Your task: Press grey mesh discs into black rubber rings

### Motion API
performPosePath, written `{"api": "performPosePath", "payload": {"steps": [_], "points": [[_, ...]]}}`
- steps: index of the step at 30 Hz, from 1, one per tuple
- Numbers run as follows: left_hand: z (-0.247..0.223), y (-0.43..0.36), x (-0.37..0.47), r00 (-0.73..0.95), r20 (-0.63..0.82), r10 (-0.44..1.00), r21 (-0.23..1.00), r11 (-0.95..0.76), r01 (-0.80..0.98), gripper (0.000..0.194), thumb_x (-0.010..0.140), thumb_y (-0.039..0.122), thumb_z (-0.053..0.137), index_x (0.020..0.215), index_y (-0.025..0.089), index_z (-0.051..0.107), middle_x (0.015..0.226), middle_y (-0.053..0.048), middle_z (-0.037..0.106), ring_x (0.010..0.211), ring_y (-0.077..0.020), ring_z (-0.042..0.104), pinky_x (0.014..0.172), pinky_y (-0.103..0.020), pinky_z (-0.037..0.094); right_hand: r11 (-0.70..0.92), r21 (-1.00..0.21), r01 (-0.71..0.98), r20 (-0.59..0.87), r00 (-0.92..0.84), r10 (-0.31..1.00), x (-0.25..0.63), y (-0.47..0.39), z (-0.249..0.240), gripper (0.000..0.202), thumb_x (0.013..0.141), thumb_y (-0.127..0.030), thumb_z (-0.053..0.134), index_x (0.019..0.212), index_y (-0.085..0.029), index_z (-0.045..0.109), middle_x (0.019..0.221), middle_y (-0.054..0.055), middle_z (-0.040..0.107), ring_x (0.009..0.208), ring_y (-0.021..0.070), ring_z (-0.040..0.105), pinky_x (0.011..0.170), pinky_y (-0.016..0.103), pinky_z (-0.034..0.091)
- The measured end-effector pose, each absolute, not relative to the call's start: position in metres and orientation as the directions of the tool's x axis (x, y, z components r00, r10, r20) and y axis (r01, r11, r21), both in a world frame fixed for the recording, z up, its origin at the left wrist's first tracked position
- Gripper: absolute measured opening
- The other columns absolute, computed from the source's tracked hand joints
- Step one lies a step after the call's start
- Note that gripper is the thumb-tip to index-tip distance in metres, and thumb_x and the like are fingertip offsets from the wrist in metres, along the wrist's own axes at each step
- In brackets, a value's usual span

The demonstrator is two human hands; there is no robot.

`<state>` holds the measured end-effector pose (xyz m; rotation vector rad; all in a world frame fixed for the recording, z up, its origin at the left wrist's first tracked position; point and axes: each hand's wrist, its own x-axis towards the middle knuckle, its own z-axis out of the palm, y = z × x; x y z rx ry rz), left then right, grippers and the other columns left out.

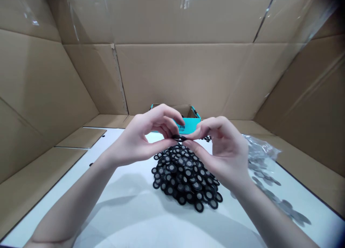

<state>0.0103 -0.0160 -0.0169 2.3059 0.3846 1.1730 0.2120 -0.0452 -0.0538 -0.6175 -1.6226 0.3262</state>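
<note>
Fingers (192, 135) of your left hand (132, 136) and your right hand (226, 147) are pinching a black ring (179, 137) by opposite edges, and you are holding it nearly edge-on to the view, above the pile of grey-centred black rings (185, 179) on the white table (121, 219). Beyond the pile a turquoise box (192, 126) is standing before the cardboard wall (183, 75), while to your right grey discs (287, 206) are lying scattered beside a clear plastic bag (261, 147)
</note>
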Motion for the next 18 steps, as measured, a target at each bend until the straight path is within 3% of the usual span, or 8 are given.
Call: {"api": "performPosePath", "payload": {"steps": [9,18], "points": [[-0.0177,-0.02,0.0082,0.567,0.698,0.437,0.543,-0.839,-0.022,0.033,0.086,0.004,0.072,0.111,0.023,0.062,0.096,-0.001,0.07,0.083,-0.0121,0.071,0.079,-0.024,0.064,0.873,-0.389,0.295,0.899,-0.085,0.429,0.2142,-0.0515,-0.0533,0.029,0.085,-0.006,0.07,0.088,-0.03,0.055,0.079,-0.001,0.066,0.079,0.0211,0.063,0.072,0.04,0.054],[-0.0198,-0.0211,0.0114,0.536,0.727,0.429,0.51,-0.86,-0.004,0.027,0.089,0.006,0.068,0.11,0.022,0.062,0.098,-0.002,0.07,0.084,-0.0118,0.07,0.078,-0.024,0.064,0.863,-0.391,0.321,0.895,-0.086,0.437,0.2137,-0.0515,-0.0515,0.026,0.084,-0.01,0.072,0.09,-0.03,0.055,0.081,0.0,0.068,0.079,0.0224,0.066,0.071,0.042,0.056]]}}
